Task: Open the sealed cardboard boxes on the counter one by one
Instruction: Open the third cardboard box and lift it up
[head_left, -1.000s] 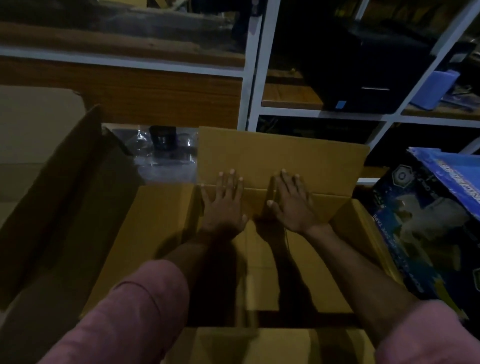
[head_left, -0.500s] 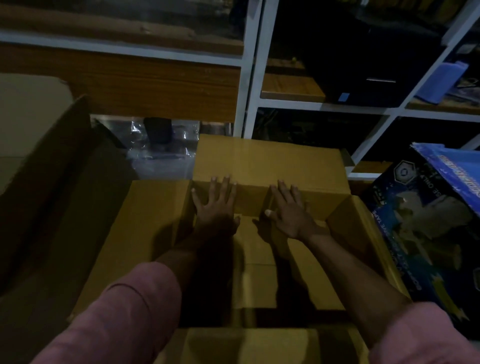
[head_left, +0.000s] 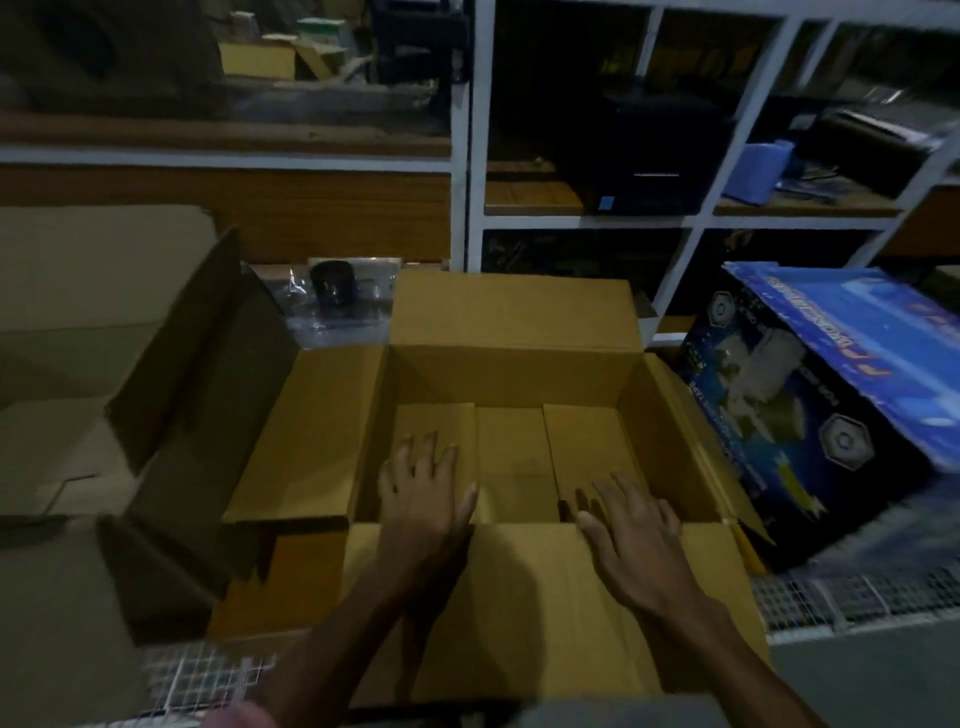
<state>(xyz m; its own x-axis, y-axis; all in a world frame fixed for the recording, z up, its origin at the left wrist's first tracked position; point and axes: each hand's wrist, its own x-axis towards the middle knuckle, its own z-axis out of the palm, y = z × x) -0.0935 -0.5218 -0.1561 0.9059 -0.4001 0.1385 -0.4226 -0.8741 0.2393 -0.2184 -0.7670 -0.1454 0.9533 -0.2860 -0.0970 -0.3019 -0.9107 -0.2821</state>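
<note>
Head view showed the cardboard box at the centre of the counter, directly before the person, with all four top flaps folded outward and the interior exposed. The bottom flaps were visible inside; no contents could be made out. The left hand lay flat, fingers spread, reaching over the near edge into the box, its palm over the inner left side. The right hand lay flat and spread on the near flap, fingertips at the fold line. Neither hand gripped anything; the two were set apart. In my judgement the flat palms served to press the near flap down and outward so that it would stay open, which suggests this box was essentially opened.

Surroundings: a larger opened carton stood touching the box on the left, its dark flap raised just beside the left flap. A blue printed box leaned tilted just beside the right flap and may restrict that flap's swing. Behind the box lay a clear plastic bag with a dark round item. White shelving rose beyond, holding dark equipment, indistinct in the dim light. A wire-mesh surface showed at the near right. No further sealed box could be identified.
</note>
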